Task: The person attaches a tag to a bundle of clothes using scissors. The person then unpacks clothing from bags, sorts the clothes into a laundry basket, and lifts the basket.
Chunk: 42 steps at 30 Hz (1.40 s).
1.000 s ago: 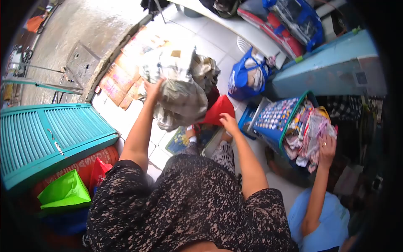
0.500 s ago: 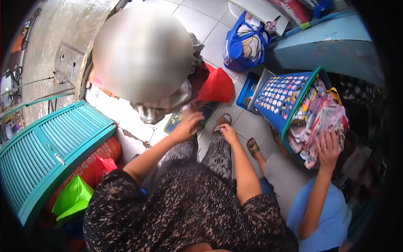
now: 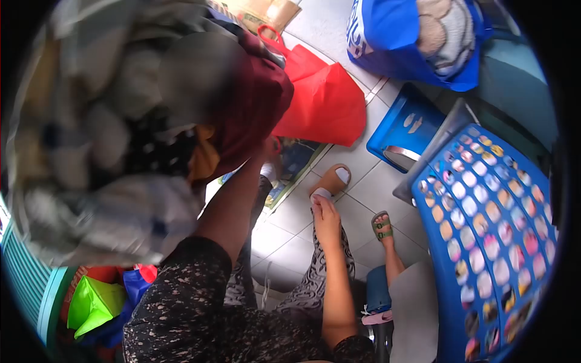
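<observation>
A large bundle of clothes [image 3: 91, 139], grey, maroon and black, fills the upper left, smeared by motion. My left forearm [image 3: 227, 206] reaches up to the bundle's lower right side. The left hand itself is mostly hidden there, so its grip on the clothes cannot be told. Over my right knee, in patterned trousers [image 3: 308, 272], is my right hand [image 3: 327, 222], its fingers loosely bent with nothing visible in them. Just beyond it on the tiles is a brown slipper [image 3: 333, 179] on a foot. A red bag [image 3: 321, 97] lies beside the bundle.
A blue perforated laundry basket [image 3: 472, 242] stands at right, near another person's sandalled foot [image 3: 382, 226] and grey-clothed leg [image 3: 414, 308]. Behind are a blue bin [image 3: 402, 124] and a blue bag [image 3: 393, 42] of cloth. A green bag [image 3: 94, 302] lies by teal louvres [image 3: 27, 272].
The bundle now looms much larger at upper left, covering my left hand. My right hand stays near my knee. The basket looks larger, and the other person's hand on its laundry has left view.
</observation>
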Each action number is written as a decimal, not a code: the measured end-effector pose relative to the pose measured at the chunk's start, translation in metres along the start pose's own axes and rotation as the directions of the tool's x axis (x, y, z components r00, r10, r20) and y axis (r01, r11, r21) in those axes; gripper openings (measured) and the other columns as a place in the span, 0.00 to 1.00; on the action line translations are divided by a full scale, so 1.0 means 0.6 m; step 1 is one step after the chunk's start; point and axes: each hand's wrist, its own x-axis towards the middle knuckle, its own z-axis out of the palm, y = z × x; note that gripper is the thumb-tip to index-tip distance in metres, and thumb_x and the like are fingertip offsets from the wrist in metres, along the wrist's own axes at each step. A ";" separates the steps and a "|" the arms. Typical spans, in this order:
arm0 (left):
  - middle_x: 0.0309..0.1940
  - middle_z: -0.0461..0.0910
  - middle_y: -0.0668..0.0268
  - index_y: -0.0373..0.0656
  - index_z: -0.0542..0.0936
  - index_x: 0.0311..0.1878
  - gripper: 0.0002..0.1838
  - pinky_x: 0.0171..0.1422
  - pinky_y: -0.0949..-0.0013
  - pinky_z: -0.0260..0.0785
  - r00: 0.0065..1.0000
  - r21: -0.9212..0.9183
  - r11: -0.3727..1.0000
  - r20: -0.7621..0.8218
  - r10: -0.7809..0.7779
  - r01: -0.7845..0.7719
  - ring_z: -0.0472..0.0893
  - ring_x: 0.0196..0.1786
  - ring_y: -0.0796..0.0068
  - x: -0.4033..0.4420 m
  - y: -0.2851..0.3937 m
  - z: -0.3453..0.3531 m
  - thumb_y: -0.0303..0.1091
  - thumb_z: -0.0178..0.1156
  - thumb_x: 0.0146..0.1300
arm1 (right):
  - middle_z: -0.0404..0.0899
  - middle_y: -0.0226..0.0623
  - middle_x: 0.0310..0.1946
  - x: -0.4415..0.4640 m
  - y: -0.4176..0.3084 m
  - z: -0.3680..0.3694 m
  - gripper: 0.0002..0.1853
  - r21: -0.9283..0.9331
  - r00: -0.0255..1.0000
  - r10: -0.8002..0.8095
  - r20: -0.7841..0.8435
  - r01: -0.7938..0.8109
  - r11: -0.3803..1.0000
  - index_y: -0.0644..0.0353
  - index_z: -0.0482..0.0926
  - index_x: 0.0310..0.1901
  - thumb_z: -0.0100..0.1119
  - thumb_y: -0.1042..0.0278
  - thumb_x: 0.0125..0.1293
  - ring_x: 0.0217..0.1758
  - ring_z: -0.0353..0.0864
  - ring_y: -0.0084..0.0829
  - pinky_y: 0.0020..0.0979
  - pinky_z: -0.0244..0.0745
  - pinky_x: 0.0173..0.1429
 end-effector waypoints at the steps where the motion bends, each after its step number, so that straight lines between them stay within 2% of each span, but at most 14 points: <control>1: 0.44 0.73 0.51 0.38 0.69 0.51 0.21 0.52 0.59 0.64 0.998 0.000 0.998 0.003 -0.065 0.065 0.73 0.49 0.55 0.032 -0.016 0.014 0.34 0.56 0.54 | 0.75 0.44 0.41 0.014 0.004 0.005 0.11 -0.009 0.999 -0.031 -0.026 0.031 0.999 0.62 0.74 0.44 0.50 0.71 0.60 0.46 0.74 0.42 0.35 0.68 0.50; 5: 0.43 0.74 0.54 0.37 0.69 0.52 0.21 0.51 0.61 0.65 0.957 -0.069 0.955 0.022 -0.288 0.289 0.74 0.48 0.58 0.136 -0.088 0.055 0.33 0.56 0.54 | 0.74 0.43 0.41 0.043 -0.027 -0.003 0.15 -0.221 0.970 0.031 0.241 0.024 0.975 0.61 0.72 0.47 0.54 0.69 0.58 0.47 0.72 0.42 0.38 0.68 0.51; 9: 0.42 0.75 0.56 0.36 0.69 0.52 0.22 0.49 0.64 0.66 0.883 -0.320 0.822 0.164 -0.441 0.470 0.75 0.46 0.61 0.172 -0.123 0.075 0.33 0.57 0.55 | 0.74 0.45 0.43 0.055 -0.030 -0.013 0.15 -0.121 0.977 -0.033 0.212 0.060 0.991 0.62 0.72 0.47 0.54 0.70 0.58 0.47 0.72 0.44 0.36 0.68 0.51; 11: 0.42 0.75 0.58 0.36 0.69 0.52 0.22 0.49 0.65 0.67 0.962 -0.401 0.875 0.136 -0.238 0.273 0.75 0.45 0.63 0.149 -0.095 0.089 0.33 0.57 0.55 | 0.74 0.42 0.43 0.059 -0.023 -0.014 0.17 -0.107 0.992 -0.046 0.119 0.059 0.992 0.60 0.73 0.48 0.56 0.67 0.57 0.47 0.72 0.42 0.35 0.69 0.50; 12: 0.42 0.75 0.57 0.36 0.69 0.52 0.21 0.48 0.66 0.67 0.999 -0.374 0.927 0.002 0.041 -0.038 0.76 0.45 0.64 0.118 -0.038 0.087 0.35 0.57 0.56 | 0.71 0.43 0.49 0.061 -0.008 -0.018 0.22 -0.109 0.996 -0.047 0.073 0.054 0.993 0.60 0.69 0.52 0.59 0.66 0.56 0.50 0.72 0.40 0.33 0.68 0.52; 14: 0.44 0.74 0.55 0.37 0.69 0.51 0.20 0.48 0.65 0.67 0.988 -0.134 0.982 0.052 0.144 -0.136 0.75 0.46 0.61 0.040 0.105 0.064 0.33 0.56 0.55 | 0.68 0.42 0.53 0.078 -0.017 -0.043 0.27 0.079 0.991 0.012 -0.133 -0.001 0.997 0.61 0.66 0.56 0.60 0.65 0.55 0.52 0.71 0.40 0.33 0.66 0.53; 16: 0.47 0.71 0.53 0.41 0.70 0.51 0.21 0.50 0.62 0.67 0.871 0.061 0.881 0.198 0.450 -0.469 0.73 0.49 0.58 -0.054 0.184 0.044 0.29 0.56 0.51 | 0.65 0.42 0.56 0.091 -0.029 -0.060 0.30 0.226 0.957 0.057 -0.286 0.010 0.974 0.61 0.62 0.58 0.61 0.64 0.55 0.54 0.69 0.38 0.33 0.65 0.54; 18: 0.45 0.70 0.53 0.43 0.71 0.48 0.21 0.50 0.62 0.66 0.757 -0.055 0.813 0.334 0.562 -0.580 0.72 0.44 0.54 -0.129 0.265 0.039 0.26 0.54 0.47 | 0.63 0.43 0.58 0.101 -0.020 -0.073 0.32 0.314 0.915 0.070 -0.398 0.064 0.947 0.62 0.59 0.60 0.61 0.64 0.55 0.55 0.68 0.37 0.33 0.64 0.55; 23: 0.57 0.65 0.56 0.42 0.72 0.46 0.19 0.55 0.61 0.64 0.513 -0.124 0.649 0.510 0.690 -0.750 0.67 0.57 0.55 -0.230 0.325 0.047 0.27 0.55 0.46 | 0.70 0.43 0.46 0.120 0.036 -0.084 0.17 0.502 0.762 0.374 -0.529 -0.075 0.861 0.64 0.65 0.51 0.52 0.67 0.62 0.49 0.70 0.31 0.30 0.65 0.52; 27: 0.52 0.70 0.55 0.38 0.71 0.46 0.18 0.56 0.60 0.62 0.596 -0.510 0.825 0.593 0.542 -0.243 0.70 0.54 0.57 -0.201 0.295 0.053 0.28 0.53 0.49 | 0.70 0.37 0.40 0.126 0.041 -0.089 0.11 0.540 0.671 0.419 -0.612 -0.034 0.841 0.65 0.66 0.46 0.46 0.68 0.66 0.42 0.69 0.26 0.29 0.64 0.50; 29: 0.50 0.72 0.56 0.37 0.71 0.47 0.17 0.57 0.61 0.62 0.631 -0.463 0.886 0.700 0.335 0.043 0.72 0.52 0.58 -0.151 0.309 0.029 0.29 0.50 0.52 | 0.70 0.36 0.40 0.123 0.043 -0.092 0.12 0.489 0.652 0.381 -0.655 -0.018 0.872 0.64 0.66 0.46 0.47 0.66 0.66 0.43 0.68 0.25 0.28 0.64 0.50; 31: 0.35 0.75 0.55 0.38 0.74 0.40 0.12 0.47 0.66 0.68 0.819 -0.222 0.924 0.432 0.379 -0.310 0.76 0.41 0.59 -0.107 0.348 0.029 0.26 0.50 0.51 | 0.70 0.36 0.40 0.120 0.042 -0.095 0.12 0.529 0.619 0.418 -0.665 -0.004 0.849 0.65 0.66 0.46 0.47 0.67 0.66 0.44 0.67 0.25 0.28 0.63 0.51; 35: 0.37 0.75 0.55 0.40 0.75 0.40 0.10 0.44 0.64 0.70 0.460 0.203 0.490 0.742 0.487 -0.848 0.76 0.42 0.61 -0.025 0.258 0.179 0.28 0.52 0.53 | 0.66 0.35 0.47 0.117 0.033 -0.098 0.14 0.569 0.660 0.412 -0.629 0.029 0.822 0.64 0.64 0.51 0.43 0.71 0.65 0.50 0.64 0.25 0.27 0.60 0.56; 42: 0.40 0.74 0.56 0.41 0.75 0.43 0.12 0.47 0.64 0.69 0.491 0.389 0.431 0.858 0.152 -0.814 0.75 0.44 0.59 -0.002 0.159 0.322 0.30 0.52 0.54 | 0.69 0.42 0.48 0.117 0.011 -0.090 0.15 0.392 0.668 0.264 -0.696 0.045 0.919 0.68 0.65 0.52 0.43 0.74 0.64 0.52 0.68 0.31 0.30 0.61 0.58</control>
